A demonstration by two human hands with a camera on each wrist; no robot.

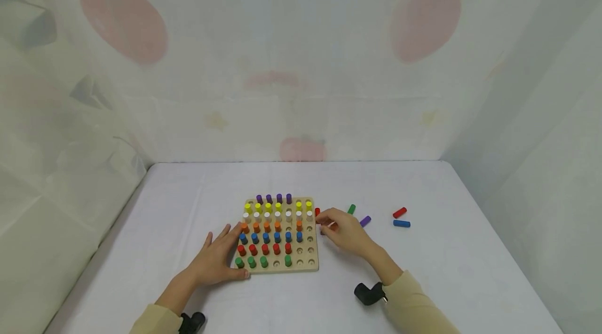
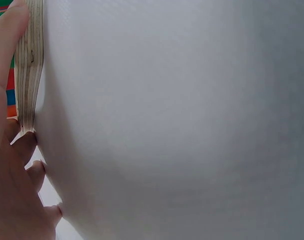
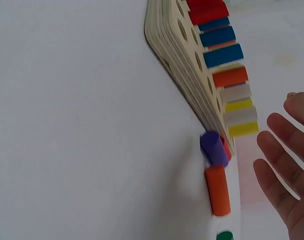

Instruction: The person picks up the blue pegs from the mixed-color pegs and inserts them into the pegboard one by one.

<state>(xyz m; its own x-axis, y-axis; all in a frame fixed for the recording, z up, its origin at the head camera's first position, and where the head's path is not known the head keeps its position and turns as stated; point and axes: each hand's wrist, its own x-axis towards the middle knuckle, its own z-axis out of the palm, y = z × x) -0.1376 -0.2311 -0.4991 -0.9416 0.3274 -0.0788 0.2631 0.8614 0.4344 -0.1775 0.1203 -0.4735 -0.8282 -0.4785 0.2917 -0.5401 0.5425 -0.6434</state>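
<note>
A wooden pegboard (image 1: 301, 266) carries upright pegs in colour rows, purple at the far side down to green at the near side. Some holes toward its right are bare. Along its left edge lies my left hand (image 1: 216, 258), thumb on the near left corner and straight fingers spread. In the left wrist view that thumb (image 2: 6, 37) touches the layered side of the board. Beside the right edge hovers my right hand (image 1: 348, 232), fingers loosely bent. Nothing shows between those fingers (image 3: 282, 145) in the right wrist view. A purple peg (image 3: 214, 149) and an orange peg (image 3: 218, 190) lie close by.
A red peg (image 1: 317, 211) lies against the board's right side. Beyond the right hand are a green peg (image 1: 351, 209) and a purple peg (image 1: 365, 221). Farther right, another red peg (image 1: 400, 212) lies near a blue peg (image 1: 402, 223). Hanging cloth (image 1: 301, 62) surrounds the white table (image 1: 197, 182).
</note>
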